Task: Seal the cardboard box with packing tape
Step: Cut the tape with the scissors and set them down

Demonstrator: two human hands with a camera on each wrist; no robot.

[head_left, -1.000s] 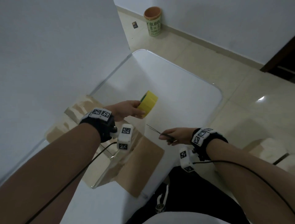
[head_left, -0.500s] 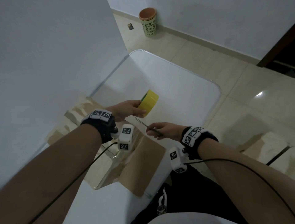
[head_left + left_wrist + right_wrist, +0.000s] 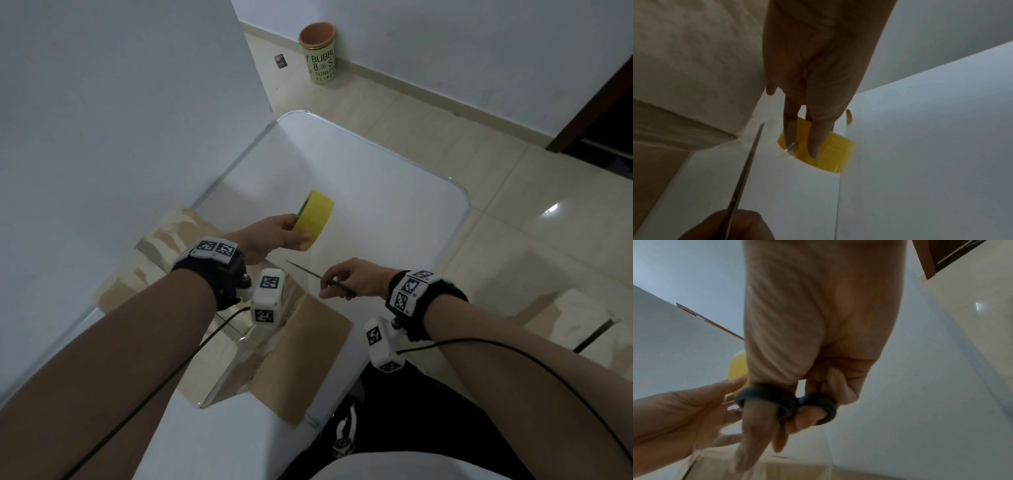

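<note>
My left hand grips a yellow roll of packing tape above the white table; in the left wrist view the fingers lie across the tape roll. My right hand holds dark-handled scissors, blades together and pointing up-left toward the roll. In the right wrist view my thumb and a finger sit through the scissor handles. The cardboard box lies below both hands, partly hidden by my left forearm, with a shiny strip of clear tape running along it.
The white table stands against a white wall on the left. A green and orange bin stands on the tiled floor at the back. A dark doorway is at the far right. My dark trousers show at the table's near edge.
My right hand with the scissors has moved left, closer to the tape roll and the left hand. The left hand and roll have stayed almost still.
</note>
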